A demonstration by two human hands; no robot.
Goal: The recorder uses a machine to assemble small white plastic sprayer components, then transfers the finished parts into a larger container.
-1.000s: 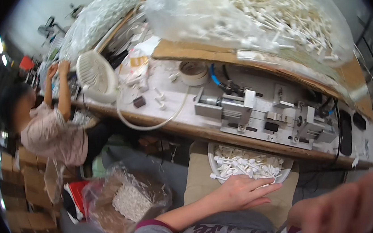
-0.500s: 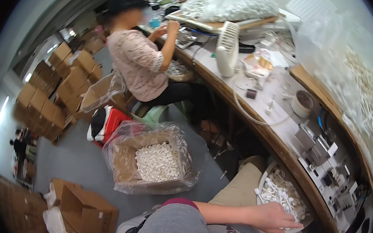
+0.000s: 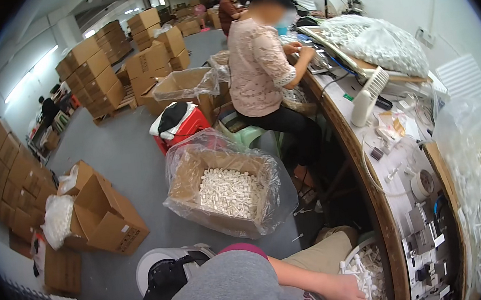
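Note:
My left hand reaches across my lap from the grey sleeve. It rests over a round white basin heaped with small white plastic parts, stick-shaped with wider ends. The fingers stretch toward the lower right, and nothing shows held in them; their tips lie close to the parts at the picture's lower edge. My right hand is out of the picture. Right of the basin, along the workbench, metal jigs stand in a row.
A carton lined with clear plastic holds more white parts on the floor. Beyond it a co-worker sits at the bench, hands raised over it. Bags of parts lie on the bench. An open carton and stacked boxes stand left.
The view has swung left and up, so the bench, carton and co-worker sit further right, with more of the room showing. My left hand stays over the basin, its fingers now nearer the lower edge.

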